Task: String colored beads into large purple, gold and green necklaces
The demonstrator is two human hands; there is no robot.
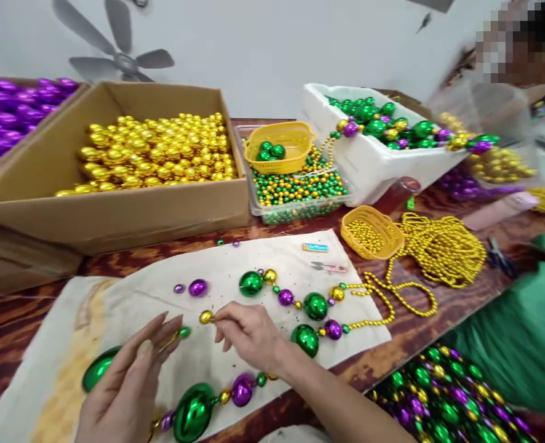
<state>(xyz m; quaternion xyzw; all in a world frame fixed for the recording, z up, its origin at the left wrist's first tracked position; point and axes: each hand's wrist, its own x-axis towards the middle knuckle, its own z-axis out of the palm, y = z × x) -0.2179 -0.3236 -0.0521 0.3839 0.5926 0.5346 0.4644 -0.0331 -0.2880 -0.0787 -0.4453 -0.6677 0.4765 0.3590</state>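
Both hands work low over a white cloth (295,255): the right hand (249,337) is closed at the fingertips, pinching at a gold bead (206,317), while the left hand (127,378) is half curled, a small green bead (184,333) at its fingertips; I can't tell how firmly it grips. A large green bead (98,370) sits just beside the left hand, and a loose purple bead (198,287) lies beyond both. Nearer the person runs a strung row with a big green oval (193,412). To the right lie snips (330,267), then, off the cloth on the wooden surface (360,363), an orange basket (395,237) and heaped gold strands (448,249). Behind stand a cardboard box (115,221) of gold beads and a white box (369,166) of finished-looking strings.
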